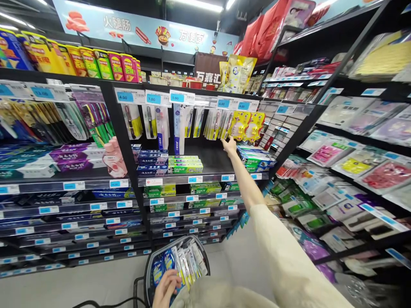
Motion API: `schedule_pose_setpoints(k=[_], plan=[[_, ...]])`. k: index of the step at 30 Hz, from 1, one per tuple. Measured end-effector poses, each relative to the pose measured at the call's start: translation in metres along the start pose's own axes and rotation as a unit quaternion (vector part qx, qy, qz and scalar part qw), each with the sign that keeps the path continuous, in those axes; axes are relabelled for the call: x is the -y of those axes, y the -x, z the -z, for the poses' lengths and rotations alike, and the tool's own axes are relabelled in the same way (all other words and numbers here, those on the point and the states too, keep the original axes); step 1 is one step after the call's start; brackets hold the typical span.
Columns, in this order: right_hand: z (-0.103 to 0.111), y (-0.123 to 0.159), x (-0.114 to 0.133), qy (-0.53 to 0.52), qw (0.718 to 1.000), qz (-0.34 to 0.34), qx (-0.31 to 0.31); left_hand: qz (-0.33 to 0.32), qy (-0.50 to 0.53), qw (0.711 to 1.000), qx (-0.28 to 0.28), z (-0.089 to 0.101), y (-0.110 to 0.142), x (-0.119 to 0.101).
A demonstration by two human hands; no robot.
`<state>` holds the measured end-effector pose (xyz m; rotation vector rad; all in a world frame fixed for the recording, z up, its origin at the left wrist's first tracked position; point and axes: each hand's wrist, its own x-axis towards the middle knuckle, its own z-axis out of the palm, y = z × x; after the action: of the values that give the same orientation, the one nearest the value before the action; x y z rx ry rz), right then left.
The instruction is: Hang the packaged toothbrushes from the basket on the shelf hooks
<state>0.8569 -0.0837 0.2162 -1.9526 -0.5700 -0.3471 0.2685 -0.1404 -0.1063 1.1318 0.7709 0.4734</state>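
Note:
My right hand (229, 146) reaches out to the hanging rack, its fingers closed at the lower edge of a toothbrush pack (227, 122) that still hangs among similar ones. Just right of it hang yellow duck-shaped packs (240, 125). Down at the bottom, my left hand (167, 285) is over a dark shopping basket (208, 261), fingers loosely bent and apart, with nothing visible gripped. Inside the basket lie several toothbrush packs (189, 265) in a row and blue packs (163, 265) on the left side.
Toothpaste boxes (185, 164) stand on the shelf below the hanging packs, with more Darlie boxes (255, 158) beneath my right hand. Snack canisters (102, 64) and yellow pouches (237, 72) line the top shelf. A side rack (356, 124) of bagged goods rises at the right.

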Motion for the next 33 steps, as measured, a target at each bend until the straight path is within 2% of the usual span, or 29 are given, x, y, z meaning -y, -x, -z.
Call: schedule_pose_setpoints(k=[4, 7, 11, 16, 21, 27, 31, 33], plan=[[0.000, -0.009, 0.016, 0.121, 0.988, 0.094, 0.006, 0.002, -0.007, 1.000, 0.016, -0.005, 0.000, -0.004], [0.002, -0.023, 0.033, 0.165, 0.977, 0.128, 0.032, -0.002, -0.018, 0.999, 0.035, -0.009, -0.003, -0.007], [0.001, -0.045, 0.053, 0.184, 0.972, 0.135, 0.049, -0.005, -0.012, 1.000, 0.026, -0.015, -0.007, -0.011], [-0.005, -0.070, 0.069, 0.178, 0.975, 0.133, 0.024, -0.011, 0.002, 1.000, -0.007, -0.022, -0.014, -0.017], [-0.015, -0.086, 0.077, 0.197, 0.970, 0.139, 0.040, -0.003, -0.007, 1.000, 0.005, -0.027, -0.029, -0.023], [-0.019, -0.085, 0.074, 0.134, 0.977, 0.165, 0.020, -0.038, -0.014, 0.999, 0.000, -0.040, -0.044, -0.027], [-0.016, -0.074, 0.074, 0.144, 0.974, 0.172, 0.017, -0.055, -0.014, 0.998, 0.001, -0.050, -0.042, -0.027], [-0.014, -0.062, 0.075, 0.159, 0.967, 0.199, 0.025, -0.057, -0.018, 0.998, 0.003, -0.054, -0.037, -0.029]])
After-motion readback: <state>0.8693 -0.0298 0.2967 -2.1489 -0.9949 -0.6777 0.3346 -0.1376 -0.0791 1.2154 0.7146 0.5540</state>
